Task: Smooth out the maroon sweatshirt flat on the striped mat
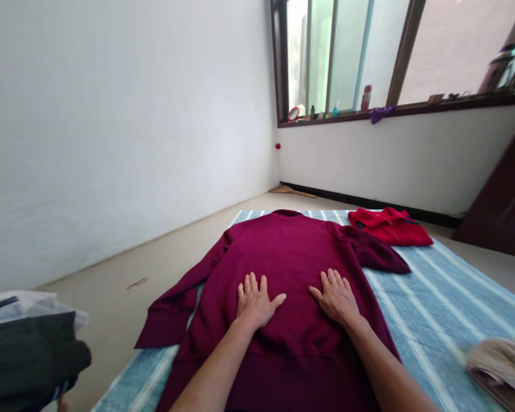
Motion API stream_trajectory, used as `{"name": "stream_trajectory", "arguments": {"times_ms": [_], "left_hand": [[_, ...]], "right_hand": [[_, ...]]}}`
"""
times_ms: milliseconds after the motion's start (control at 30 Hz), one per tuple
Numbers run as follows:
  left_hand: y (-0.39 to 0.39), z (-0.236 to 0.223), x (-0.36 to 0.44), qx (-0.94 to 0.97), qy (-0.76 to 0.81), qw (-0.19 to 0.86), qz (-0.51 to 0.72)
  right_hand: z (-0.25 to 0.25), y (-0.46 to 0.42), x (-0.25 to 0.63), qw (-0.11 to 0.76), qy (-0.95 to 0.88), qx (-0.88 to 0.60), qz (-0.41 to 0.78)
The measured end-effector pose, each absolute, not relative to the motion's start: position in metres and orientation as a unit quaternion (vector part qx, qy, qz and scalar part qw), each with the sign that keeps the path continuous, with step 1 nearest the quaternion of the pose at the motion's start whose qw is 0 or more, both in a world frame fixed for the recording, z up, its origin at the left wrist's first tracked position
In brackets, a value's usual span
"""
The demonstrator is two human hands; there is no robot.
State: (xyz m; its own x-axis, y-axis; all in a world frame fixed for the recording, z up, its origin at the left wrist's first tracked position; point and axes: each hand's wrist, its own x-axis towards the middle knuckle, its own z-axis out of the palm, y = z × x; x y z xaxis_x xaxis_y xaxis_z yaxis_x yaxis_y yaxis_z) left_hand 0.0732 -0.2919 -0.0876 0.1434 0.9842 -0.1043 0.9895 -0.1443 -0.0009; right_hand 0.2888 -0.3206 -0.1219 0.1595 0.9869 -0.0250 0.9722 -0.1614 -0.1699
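Observation:
A maroon long-sleeved jacket (pixel 289 246) lies spread out, its collar at the far end and its wide hem towards me. My left hand (pixel 257 300) rests flat on the middle of the garment, fingers spread. To its right, my right hand (pixel 335 294) also presses flat on the cloth with the fingers apart. Neither hand grasps anything. One sleeve (pixel 175 303) stretches out to the left and hangs near the edge, while the other sleeve (pixel 375 249) bends out to the right. Faint wrinkles show below the hands.
Under the jacket is a blue-and-white striped sheet (pixel 429 303). A folded red garment (pixel 388 226) lies at the far right, a beige cloth item (pixel 504 366) at near right. Dark and white clothes (pixel 30 355) are piled at left. A broom (pixel 292 190) lies by the wall.

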Motion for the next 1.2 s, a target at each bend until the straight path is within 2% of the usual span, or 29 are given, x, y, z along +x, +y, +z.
{"name": "stream_trajectory", "arguments": {"times_ms": [500, 733, 1200], "left_hand": [[-0.290, -0.091, 0.073, 0.755, 0.655, 0.034, -0.029], [-0.283, -0.076, 0.064, 0.757, 0.644, 0.105, -0.040], [-0.288, -0.084, 0.041, 0.757, 0.646, 0.083, -0.049]], "right_hand": [[-0.123, -0.320, 0.290, 0.065, -0.645, -0.759, 0.057], [-0.125, -0.322, 0.289, 0.055, -0.647, -0.758, 0.056], [-0.133, -0.322, 0.293, 0.021, -0.647, -0.761, 0.039]]}}
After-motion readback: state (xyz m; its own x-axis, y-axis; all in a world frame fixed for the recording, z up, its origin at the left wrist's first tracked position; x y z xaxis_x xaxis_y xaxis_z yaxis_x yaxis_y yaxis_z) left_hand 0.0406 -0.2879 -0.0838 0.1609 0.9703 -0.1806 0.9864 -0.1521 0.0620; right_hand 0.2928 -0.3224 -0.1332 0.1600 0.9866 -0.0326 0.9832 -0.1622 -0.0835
